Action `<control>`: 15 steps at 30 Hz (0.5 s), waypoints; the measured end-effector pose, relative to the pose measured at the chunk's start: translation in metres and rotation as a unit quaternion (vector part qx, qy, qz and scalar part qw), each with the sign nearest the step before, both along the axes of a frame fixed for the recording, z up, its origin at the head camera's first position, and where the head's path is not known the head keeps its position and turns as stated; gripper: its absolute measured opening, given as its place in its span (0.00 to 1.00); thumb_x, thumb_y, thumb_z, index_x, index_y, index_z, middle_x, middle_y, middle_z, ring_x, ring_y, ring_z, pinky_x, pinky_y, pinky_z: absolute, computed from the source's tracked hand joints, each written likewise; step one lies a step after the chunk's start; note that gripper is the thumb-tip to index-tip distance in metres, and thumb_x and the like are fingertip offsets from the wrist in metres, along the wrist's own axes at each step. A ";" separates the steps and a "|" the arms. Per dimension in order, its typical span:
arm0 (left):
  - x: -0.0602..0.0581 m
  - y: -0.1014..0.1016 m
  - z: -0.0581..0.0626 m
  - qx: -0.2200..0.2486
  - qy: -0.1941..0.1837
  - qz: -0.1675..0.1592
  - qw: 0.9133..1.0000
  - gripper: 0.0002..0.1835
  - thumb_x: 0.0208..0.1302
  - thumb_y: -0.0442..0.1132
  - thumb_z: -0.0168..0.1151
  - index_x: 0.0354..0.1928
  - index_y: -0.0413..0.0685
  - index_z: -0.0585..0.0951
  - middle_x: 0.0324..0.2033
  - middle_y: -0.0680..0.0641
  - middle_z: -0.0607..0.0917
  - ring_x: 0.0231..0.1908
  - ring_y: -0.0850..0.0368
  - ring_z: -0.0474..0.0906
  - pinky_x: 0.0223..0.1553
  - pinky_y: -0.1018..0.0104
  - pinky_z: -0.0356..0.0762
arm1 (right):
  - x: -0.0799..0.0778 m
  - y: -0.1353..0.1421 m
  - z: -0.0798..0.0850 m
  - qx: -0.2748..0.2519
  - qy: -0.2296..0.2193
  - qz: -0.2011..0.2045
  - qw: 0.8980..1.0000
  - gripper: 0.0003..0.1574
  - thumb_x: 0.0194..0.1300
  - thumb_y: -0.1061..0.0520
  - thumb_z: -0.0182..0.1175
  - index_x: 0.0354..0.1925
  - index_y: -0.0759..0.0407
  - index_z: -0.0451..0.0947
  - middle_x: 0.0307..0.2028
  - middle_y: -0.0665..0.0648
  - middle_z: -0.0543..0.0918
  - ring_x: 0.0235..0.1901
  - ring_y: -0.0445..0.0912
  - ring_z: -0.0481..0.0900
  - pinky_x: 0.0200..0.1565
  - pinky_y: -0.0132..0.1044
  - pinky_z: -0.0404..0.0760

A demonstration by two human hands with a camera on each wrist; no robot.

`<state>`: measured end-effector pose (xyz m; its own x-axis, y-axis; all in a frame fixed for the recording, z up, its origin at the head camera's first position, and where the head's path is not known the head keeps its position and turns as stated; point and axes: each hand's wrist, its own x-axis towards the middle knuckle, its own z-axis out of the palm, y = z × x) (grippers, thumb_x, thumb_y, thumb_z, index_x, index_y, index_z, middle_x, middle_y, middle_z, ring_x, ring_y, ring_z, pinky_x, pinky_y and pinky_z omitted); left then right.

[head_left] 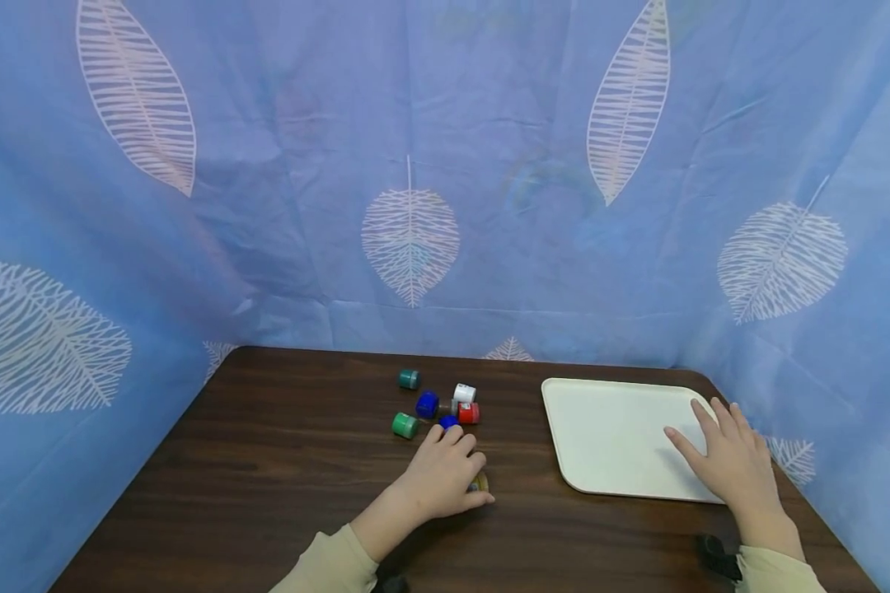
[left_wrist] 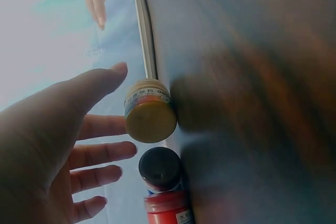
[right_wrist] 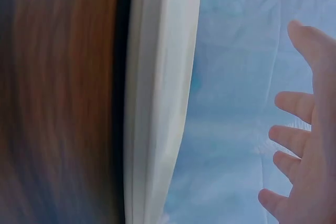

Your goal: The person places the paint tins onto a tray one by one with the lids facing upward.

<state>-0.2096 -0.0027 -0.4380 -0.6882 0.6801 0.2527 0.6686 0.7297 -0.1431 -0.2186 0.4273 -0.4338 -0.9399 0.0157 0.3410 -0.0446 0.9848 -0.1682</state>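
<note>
My left hand hovers over a small jar with a yellow lid, which looks like a paint jar. Its thumb and fingers are spread around the jar without gripping it, and in the head view the hand hides most of it. Beyond my fingertips lie a blue jar, a red jar and a dark-lidded jar. My right hand, fingers apart and holding nothing, is raised above the right side of a white tray.
More small jars lie behind the left hand: a green one, a teal one, a dark blue one and a white one. A blue leaf-patterned curtain closes off the back and sides of the dark wooden table.
</note>
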 end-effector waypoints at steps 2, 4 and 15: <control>-0.001 0.001 -0.001 -0.011 -0.001 0.001 1.000 0.25 0.58 0.71 0.58 0.44 0.63 0.84 0.38 0.57 0.79 0.41 0.58 0.65 0.44 0.62 0.62 | 0.003 0.010 -0.001 0.005 -0.003 -0.004 1.000 0.50 0.69 0.33 0.50 0.73 0.65 0.53 0.70 0.78 0.54 0.71 0.75 0.43 0.56 0.78 0.50; -0.002 0.001 -0.001 -0.021 -0.004 0.001 1.000 0.25 0.58 0.71 0.58 0.43 0.62 0.84 0.38 0.57 0.79 0.41 0.58 0.65 0.44 0.62 0.62 | 0.006 0.021 -0.004 0.012 -0.006 -0.006 1.000 0.51 0.69 0.33 0.51 0.73 0.65 0.53 0.68 0.79 0.56 0.70 0.76 0.44 0.55 0.78 0.51; -0.005 0.001 0.002 -0.060 -0.003 -0.003 0.998 0.24 0.56 0.70 0.61 0.42 0.62 0.84 0.36 0.57 0.78 0.39 0.59 0.65 0.39 0.65 0.59 | 0.009 0.065 -0.010 0.012 -0.092 -0.011 0.996 0.53 0.69 0.30 0.47 0.72 0.69 0.52 0.67 0.82 0.54 0.68 0.78 0.43 0.53 0.80 0.48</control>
<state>-0.2142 -0.0021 -0.4364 -0.6856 0.7091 0.1647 0.6740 0.7038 -0.2245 -0.2093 0.4923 -0.4437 -0.9859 0.0306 0.1645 0.0059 0.9888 -0.1488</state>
